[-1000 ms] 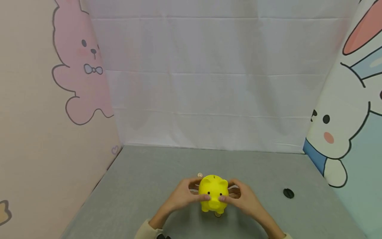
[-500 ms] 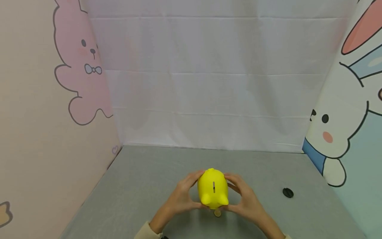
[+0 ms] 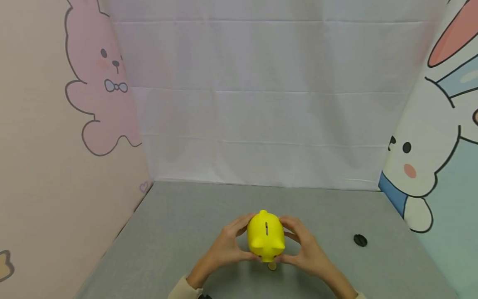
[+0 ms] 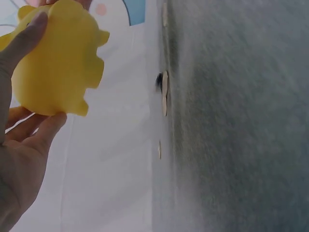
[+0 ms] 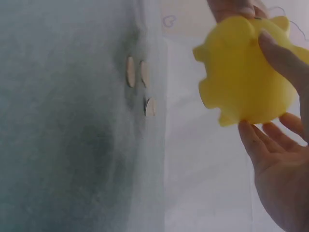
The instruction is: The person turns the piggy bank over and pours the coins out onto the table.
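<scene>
A yellow piggy bank (image 3: 266, 236) is held just above the grey table (image 3: 175, 232), its coin slot turned up toward me and its snout pointing down. My left hand (image 3: 232, 244) grips its left side and my right hand (image 3: 301, 246) grips its right side, fingers curled around the body. In the left wrist view the piggy bank (image 4: 53, 63) sits between thumb and fingers (image 4: 34, 133), clear of the table. The right wrist view shows the piggy bank (image 5: 246, 72) with its feet toward the table and my right hand's fingers (image 5: 263, 145) under it. A coin (image 3: 272, 266) lies below the bank.
A small black round plug (image 3: 360, 240) lies on the table to the right. Loose coins (image 5: 130, 71) (image 5: 150, 107) rest on the grey surface beneath the bank. White cloth backs the table, and cartoon rabbit panels stand at both sides.
The piggy bank faced me a second ago; both hands have tipped it snout-down and raised it slightly, so the slot now shows. The coin behind it is now hidden.
</scene>
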